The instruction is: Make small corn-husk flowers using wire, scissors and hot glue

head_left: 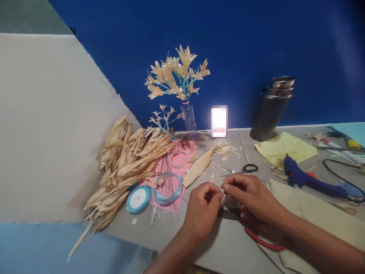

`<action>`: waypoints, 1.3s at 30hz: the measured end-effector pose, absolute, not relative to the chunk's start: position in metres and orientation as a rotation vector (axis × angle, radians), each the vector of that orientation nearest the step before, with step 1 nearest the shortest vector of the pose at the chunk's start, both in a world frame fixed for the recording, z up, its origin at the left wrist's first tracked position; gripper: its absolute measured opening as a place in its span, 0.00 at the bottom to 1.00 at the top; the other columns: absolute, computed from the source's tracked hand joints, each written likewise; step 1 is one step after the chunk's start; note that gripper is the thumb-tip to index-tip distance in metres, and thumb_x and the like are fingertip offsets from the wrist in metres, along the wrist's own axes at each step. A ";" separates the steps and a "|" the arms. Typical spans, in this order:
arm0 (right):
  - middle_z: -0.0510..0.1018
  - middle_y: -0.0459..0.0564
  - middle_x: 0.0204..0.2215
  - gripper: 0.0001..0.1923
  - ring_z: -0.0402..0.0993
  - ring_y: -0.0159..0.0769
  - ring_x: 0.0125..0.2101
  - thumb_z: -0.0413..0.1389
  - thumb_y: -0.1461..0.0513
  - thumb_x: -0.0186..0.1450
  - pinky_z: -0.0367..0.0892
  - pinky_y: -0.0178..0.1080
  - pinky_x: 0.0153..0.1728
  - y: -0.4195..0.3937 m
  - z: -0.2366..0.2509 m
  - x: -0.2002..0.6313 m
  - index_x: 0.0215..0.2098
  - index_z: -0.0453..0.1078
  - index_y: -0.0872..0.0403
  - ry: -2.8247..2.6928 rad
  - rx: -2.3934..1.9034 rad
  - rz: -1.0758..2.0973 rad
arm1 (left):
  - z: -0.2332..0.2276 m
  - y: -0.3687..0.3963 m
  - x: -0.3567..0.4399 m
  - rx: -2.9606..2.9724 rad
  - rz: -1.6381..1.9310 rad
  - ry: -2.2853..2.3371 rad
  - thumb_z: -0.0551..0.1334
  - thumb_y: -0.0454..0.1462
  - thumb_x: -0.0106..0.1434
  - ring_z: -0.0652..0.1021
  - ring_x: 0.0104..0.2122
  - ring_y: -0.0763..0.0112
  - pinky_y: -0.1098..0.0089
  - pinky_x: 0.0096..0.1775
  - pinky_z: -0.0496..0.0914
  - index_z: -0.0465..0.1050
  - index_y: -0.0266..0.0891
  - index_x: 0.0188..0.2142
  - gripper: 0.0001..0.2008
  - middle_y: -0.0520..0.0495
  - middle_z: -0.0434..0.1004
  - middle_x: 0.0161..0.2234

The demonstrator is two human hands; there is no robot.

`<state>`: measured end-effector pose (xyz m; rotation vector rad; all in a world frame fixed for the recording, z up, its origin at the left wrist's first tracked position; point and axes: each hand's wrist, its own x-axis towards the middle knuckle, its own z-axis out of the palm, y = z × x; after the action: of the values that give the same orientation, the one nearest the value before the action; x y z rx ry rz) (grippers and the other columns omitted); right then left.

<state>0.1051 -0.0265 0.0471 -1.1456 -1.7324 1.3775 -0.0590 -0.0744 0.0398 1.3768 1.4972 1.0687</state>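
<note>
My left hand [203,208] is closed in a pinch over the table, its fingertips almost meeting those of my right hand [251,196], also pinched. Whatever they hold between them is too small or hidden to make out. Beneath my right hand lie large red-handled scissors [264,240], partly covered by it. Just beyond are small black-handled scissors [250,168]. A flat piece of dried husk [199,167] lies beyond my left hand, near a heap of small cut husk pieces [226,148].
Dried corn husks [122,163] are piled at left. Blue ribbon spool [138,199], ribbon roll [168,198] and wires lie on pink paper [182,203]. Husk flowers [176,72] stand in a clear bottle [188,120]. At right are a dark flask [270,110] and blue glue gun [313,182].
</note>
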 end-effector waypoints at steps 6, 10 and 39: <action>0.71 0.44 0.20 0.15 0.65 0.33 0.23 0.56 0.52 0.63 0.61 0.33 0.22 -0.029 0.045 0.102 0.27 0.73 0.54 -1.834 -1.149 1.395 | 0.034 -0.077 -0.066 1.727 1.172 1.526 0.60 0.32 0.66 0.75 0.35 0.66 0.68 0.39 0.66 0.78 0.40 0.33 0.09 0.48 0.77 0.31; 0.70 0.43 0.19 0.14 0.62 0.31 0.21 0.56 0.53 0.60 0.59 0.33 0.21 -0.029 0.046 0.101 0.25 0.73 0.54 -1.803 -1.184 1.395 | 0.029 -0.078 -0.068 1.901 1.256 1.511 0.60 0.32 0.68 0.75 0.33 0.67 0.68 0.37 0.66 0.82 0.41 0.35 0.10 0.46 0.76 0.31; 0.73 0.43 0.20 0.13 0.61 0.28 0.19 0.64 0.53 0.58 0.55 0.31 0.20 -0.034 0.044 0.100 0.27 0.73 0.54 -1.380 -1.114 1.764 | 0.029 -0.074 -0.050 1.001 1.241 1.278 0.64 0.43 0.62 0.72 0.26 0.73 0.72 0.32 0.67 0.69 0.39 0.31 0.10 0.53 0.71 0.24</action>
<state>0.0999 -0.0343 0.0440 -1.1142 -1.3798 1.7639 -0.0500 -0.0741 0.0293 1.0008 1.2781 1.2414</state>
